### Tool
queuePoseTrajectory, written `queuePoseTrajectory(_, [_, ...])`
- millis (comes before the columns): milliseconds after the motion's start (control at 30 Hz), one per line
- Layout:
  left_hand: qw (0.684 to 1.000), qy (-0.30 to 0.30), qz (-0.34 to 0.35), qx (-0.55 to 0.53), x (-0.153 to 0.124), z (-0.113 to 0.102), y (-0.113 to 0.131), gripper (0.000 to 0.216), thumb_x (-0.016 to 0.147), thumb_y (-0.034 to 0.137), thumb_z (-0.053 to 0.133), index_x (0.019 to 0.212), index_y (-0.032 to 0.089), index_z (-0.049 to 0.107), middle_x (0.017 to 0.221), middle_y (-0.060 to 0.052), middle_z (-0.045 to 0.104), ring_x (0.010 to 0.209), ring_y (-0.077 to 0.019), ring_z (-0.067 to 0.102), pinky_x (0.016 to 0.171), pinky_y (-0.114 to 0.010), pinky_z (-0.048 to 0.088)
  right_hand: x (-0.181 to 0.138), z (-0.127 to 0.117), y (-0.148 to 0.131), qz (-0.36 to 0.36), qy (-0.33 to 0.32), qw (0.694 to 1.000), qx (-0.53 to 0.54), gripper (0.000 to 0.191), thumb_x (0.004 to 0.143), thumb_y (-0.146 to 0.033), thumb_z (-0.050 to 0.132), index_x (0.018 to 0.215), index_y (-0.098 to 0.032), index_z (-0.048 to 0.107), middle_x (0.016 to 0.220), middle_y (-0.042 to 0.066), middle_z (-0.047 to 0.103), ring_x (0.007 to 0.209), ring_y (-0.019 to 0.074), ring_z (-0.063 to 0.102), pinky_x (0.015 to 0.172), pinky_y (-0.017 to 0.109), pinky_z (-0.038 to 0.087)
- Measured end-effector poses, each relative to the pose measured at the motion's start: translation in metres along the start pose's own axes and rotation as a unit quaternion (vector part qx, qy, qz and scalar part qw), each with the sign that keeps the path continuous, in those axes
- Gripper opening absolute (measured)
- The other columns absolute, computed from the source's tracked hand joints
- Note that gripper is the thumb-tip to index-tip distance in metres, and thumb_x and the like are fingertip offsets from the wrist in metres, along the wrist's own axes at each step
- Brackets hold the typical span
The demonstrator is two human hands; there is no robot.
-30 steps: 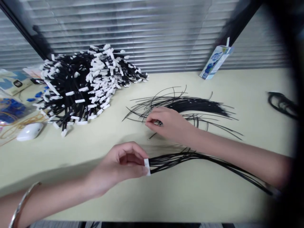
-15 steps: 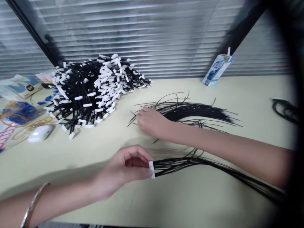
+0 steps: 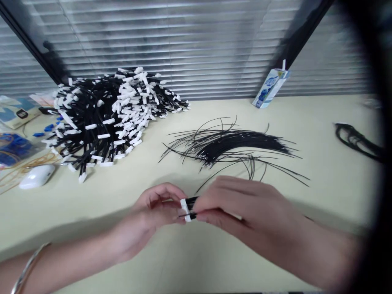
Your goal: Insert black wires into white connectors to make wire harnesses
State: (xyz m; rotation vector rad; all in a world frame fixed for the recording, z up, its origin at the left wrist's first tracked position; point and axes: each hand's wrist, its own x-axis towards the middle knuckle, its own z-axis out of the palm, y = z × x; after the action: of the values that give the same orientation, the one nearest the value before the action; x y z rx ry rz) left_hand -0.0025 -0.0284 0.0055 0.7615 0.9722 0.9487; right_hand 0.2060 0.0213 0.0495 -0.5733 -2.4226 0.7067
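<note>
Between thumb and fingers, my left hand (image 3: 153, 212) pinches a white connector housing (image 3: 185, 210) with black wires running out of its right side. My right hand (image 3: 241, 204) is closed just right of the connector, its thumb and fingertips pinching a thin black wire (image 3: 181, 216) whose tip crosses the connector's face. The rest of the wires is mostly hidden under my right hand. Beyond the hands, a bundle of loose black wires (image 3: 245, 143) lies on the table, several strands spread around it.
A large heap of black cables with white connectors (image 3: 122, 110) stands at the back left. Near it are a white case (image 3: 36, 177) and a bag of blue parts (image 3: 15, 149). A drink carton (image 3: 270, 87) with a straw leans against the blinds; a black cable (image 3: 352, 139) lies far right.
My right hand has come back from the loose wire bundle to the connector, now with a wire at its fingertips. My left hand keeps its hold on the connector. The view has shifted slightly.
</note>
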Motion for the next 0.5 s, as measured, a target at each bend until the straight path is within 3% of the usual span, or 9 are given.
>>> queuePoseTrajectory(100, [1.0,0.0,-0.006,-0.005,0.0,0.0,0.001,0.015,0.075,0.015,0.072,0.088,0.019,0.066,0.075,0.0,0.065,0.073,-0.0106,0.06,0.069,-0.02,0.046,-0.017,0.009,0.003,-0.01,0.023,1.0,-0.01,0.009,0.093,-0.015,0.05,0.091,-0.02,0.058,0.084,-0.002,0.06,0.075,0.0073,0.053,0.067,0.019,0.04])
queuePoseTrajectory(267, [1.0,-0.003,-0.008,0.0,-0.001,0.0,0.003,0.015,0.075,0.014,0.073,0.087,0.019,0.067,0.076,0.0,0.066,0.072,-0.0101,0.06,0.068,-0.018,0.046,-0.019,0.013,0.01,0.03,0.039,0.998,-0.036,0.009,0.089,-0.012,0.052,0.087,-0.017,0.059,0.079,-0.001,0.055,0.067,0.0082,0.048,0.06,0.021,0.038])
queuePoseTrajectory(500, [1.0,-0.006,-0.008,0.008,0.0,0.003,0.006,0.015,0.073,0.015,0.074,0.085,0.02,0.068,0.072,0.001,0.067,0.069,-0.0095,0.059,0.065,-0.017,0.045,-0.018,0.012,0.012,-0.069,0.045,0.985,-0.152,0.021,0.092,-0.009,0.045,0.08,-0.011,0.061,0.069,0.001,0.052,0.064,0.0119,0.043,0.058,0.027,0.036])
